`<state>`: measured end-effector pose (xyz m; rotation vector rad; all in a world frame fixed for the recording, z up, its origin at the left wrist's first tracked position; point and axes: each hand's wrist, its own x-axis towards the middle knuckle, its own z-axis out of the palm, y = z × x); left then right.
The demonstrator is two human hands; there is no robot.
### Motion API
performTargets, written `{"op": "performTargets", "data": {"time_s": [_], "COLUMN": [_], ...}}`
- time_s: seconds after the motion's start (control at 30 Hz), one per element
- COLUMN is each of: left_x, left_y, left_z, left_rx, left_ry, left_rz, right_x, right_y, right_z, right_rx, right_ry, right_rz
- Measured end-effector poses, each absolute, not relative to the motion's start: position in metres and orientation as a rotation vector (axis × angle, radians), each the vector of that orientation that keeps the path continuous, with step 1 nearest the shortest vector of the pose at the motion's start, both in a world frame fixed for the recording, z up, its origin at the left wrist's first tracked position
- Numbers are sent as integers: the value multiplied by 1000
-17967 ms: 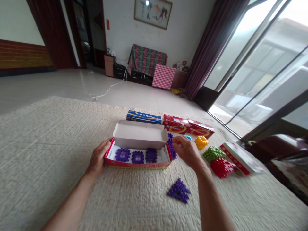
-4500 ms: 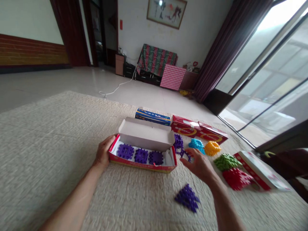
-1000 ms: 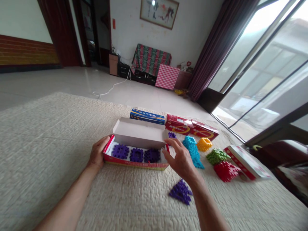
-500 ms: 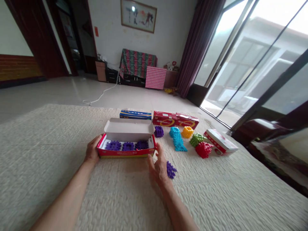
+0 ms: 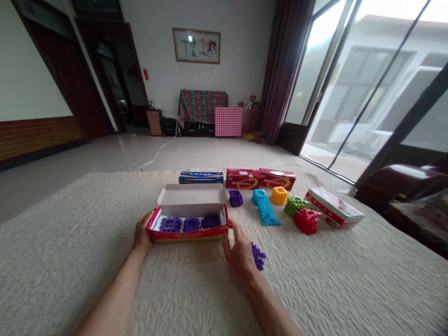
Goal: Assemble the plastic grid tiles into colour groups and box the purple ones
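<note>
A long red cardboard box (image 5: 189, 236) with its white lid (image 5: 192, 194) flipped up at the back sits on the cream bedspread. Inside lie purple interlocking plastic pieces (image 5: 191, 225) in three groups. My left hand (image 5: 143, 232) grips the left end of the box, fingers partly hidden behind it. At the right end, my right hand (image 5: 240, 247) holds the corner, thumb at the front and fingers along the side. Just right of that hand lies a loose purple piece (image 5: 258, 255), partly covered by it.
Behind stand a blue box (image 5: 201, 178) and two red boxes (image 5: 242, 178). To the right are a purple ring (image 5: 235, 198), blue pieces (image 5: 266, 211), a yellow ring (image 5: 279, 196), a green piece (image 5: 294, 206), a red piece (image 5: 307, 221) and a white-and-red box (image 5: 336, 208).
The camera view has tilted up and turned slightly, so everything sits lower and, on the bedspread, further right. Both hands stay at the ends of the box.
</note>
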<state>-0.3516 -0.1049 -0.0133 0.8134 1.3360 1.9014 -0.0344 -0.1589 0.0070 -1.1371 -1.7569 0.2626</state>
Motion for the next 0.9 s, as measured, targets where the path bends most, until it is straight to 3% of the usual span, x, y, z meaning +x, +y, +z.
{"op": "performTargets", "data": {"time_s": [0.9], "left_x": [-357], "left_y": [-97], "left_z": [-16], "left_rx": [846], "left_ry": [1269], "left_rz": [1872], "right_x": [-37], "right_y": [-147], "right_z": [1], "right_rx": [-1163], "right_ry": [-1705], "right_rz": [168]}}
